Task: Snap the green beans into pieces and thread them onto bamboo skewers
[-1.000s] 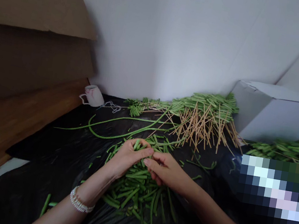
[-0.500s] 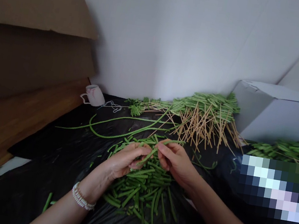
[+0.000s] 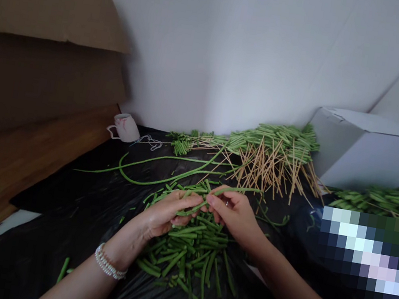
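Note:
Over a pile of short cut green bean pieces [image 3: 186, 249], my left hand [image 3: 170, 211] is closed on green bean pieces, with a beaded bracelet at its wrist. Touching it at the fingertips, my right hand [image 3: 231, 211] pinches a long green bean [image 3: 244, 190] whose thin end sticks out to the right. Behind the hands, two long uncut beans [image 3: 163, 184] curve across the black plastic sheet. Further back lie bundles of green pieces [image 3: 282, 135] threaded on thin wooden sticks [image 3: 265, 168].
A white mug [image 3: 127, 128] and tangled string [image 3: 152, 142] stand at the back left, near a large cardboard box [image 3: 55, 8]. On the right are a white box [image 3: 382, 154] and more green beans [image 3: 393, 200]. A pale wall rises behind.
The bean in my right hand now reaches further right. My fingertips have shifted slightly, and the piece between both hands lies flatter.

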Demonstrator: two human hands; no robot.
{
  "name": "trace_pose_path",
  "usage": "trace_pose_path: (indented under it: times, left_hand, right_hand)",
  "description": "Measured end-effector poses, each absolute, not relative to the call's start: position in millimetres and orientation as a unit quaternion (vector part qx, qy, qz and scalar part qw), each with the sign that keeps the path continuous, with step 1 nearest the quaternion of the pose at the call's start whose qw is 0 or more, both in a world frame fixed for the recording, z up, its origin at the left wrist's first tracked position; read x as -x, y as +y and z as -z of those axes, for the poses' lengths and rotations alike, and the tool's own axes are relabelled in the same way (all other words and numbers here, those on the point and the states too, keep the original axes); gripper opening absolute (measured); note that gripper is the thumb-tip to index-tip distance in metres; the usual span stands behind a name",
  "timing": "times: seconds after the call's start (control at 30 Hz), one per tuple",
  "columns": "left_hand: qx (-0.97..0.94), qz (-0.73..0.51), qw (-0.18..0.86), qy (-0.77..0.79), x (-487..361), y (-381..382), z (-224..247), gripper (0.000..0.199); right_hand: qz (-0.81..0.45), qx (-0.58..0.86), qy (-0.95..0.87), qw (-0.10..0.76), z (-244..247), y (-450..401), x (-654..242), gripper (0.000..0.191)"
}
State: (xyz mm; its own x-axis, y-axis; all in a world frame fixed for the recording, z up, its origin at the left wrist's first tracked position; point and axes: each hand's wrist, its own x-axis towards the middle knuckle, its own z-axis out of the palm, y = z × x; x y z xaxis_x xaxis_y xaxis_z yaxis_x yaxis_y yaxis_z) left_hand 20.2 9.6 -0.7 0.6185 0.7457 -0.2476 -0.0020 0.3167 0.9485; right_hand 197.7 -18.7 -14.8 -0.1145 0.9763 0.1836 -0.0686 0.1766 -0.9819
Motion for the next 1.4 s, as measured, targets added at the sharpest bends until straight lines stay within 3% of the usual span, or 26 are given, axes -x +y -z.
trace_pose_path:
  times: [0.17, 0.37, 0.57, 0.73, 1.03, 1.23, 1.4]
  left_hand:
    - [-0.540, -0.276, 0.697, 0.382, -22.4, 8.0, 2.0, 0.034]
    - [-0.638, -0.278, 0.578, 0.427, -23.7, 5.5, 2.4, 0.031]
    - [-0.724, -0.297, 0.496, 0.376, -24.0, 3.9, -3.3, 0.026]
    - [-0.707, -0.282, 0.557, 0.331, -19.3, 5.1, -3.3, 0.026]
    - [-0.619, -0.262, 0.704, 0.228, -16.8, -0.2, -0.5, 0.032]
    - [-0.488, -0.343, 0.772, 0.221, -19.4, 5.5, -2.0, 0.025]
    - [-0.488, -0.363, 0.726, 0.320, -20.9, 11.4, 2.4, 0.023]
  right_hand:
    - [-0.498, 0.411, -0.565, 0.514, 17.0, -19.3, -196.4, 0.027]
    - [-0.436, 0.458, -0.603, 0.486, 19.1, -20.3, -196.3, 0.031]
    - [-0.452, 0.437, -0.635, 0.448, 16.0, -26.8, -193.8, 0.034]
    - [-0.568, 0.415, -0.567, 0.428, 19.5, -27.4, -192.8, 0.034]
    - [-0.737, 0.222, -0.429, 0.472, 20.1, -27.2, -193.4, 0.029]
    - [-0.699, 0.274, -0.484, 0.450, 23.2, -25.3, -196.8, 0.029]
    - [-0.621, 0.345, -0.597, 0.373, 16.5, -31.6, -194.6, 0.029]
